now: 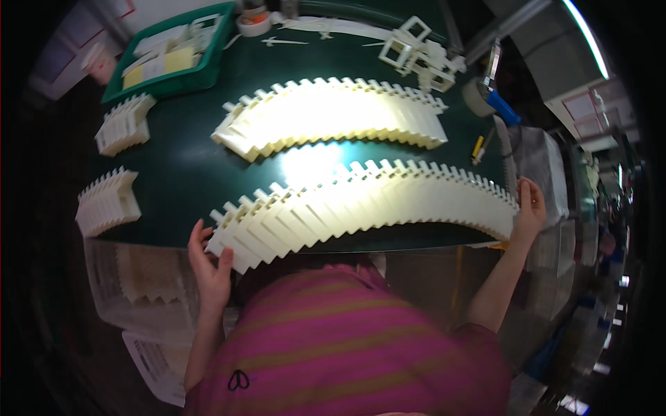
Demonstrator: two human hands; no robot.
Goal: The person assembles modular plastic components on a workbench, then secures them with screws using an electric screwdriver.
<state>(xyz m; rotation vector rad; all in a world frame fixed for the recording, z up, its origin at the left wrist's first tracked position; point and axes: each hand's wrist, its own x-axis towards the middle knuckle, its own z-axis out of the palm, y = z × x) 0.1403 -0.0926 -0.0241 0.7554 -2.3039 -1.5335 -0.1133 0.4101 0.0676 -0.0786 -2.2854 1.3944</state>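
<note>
A long row of overlapping cream-white plastic parts (361,204), each with a small stub on its upper edge, lies along the near edge of the dark green table. Its left end sits between the thumb and fingers of my left hand (210,267). At the opposite end my right hand (531,206) holds the last parts, its fingertips bent; its exact contact is partly hidden. Just beyond lies a second, shorter row of similar parts (333,114), brightly lit and touched by neither hand.
Two small stacks of similar parts (125,125) (109,202) stand at left. A green bin (215,66) holds white pieces and yellow paper. White frames (399,52), a tape dispenser with a blue handle (501,107) and a yellow-handled cutter (479,147) are at right. Below left is a clear tub (104,291).
</note>
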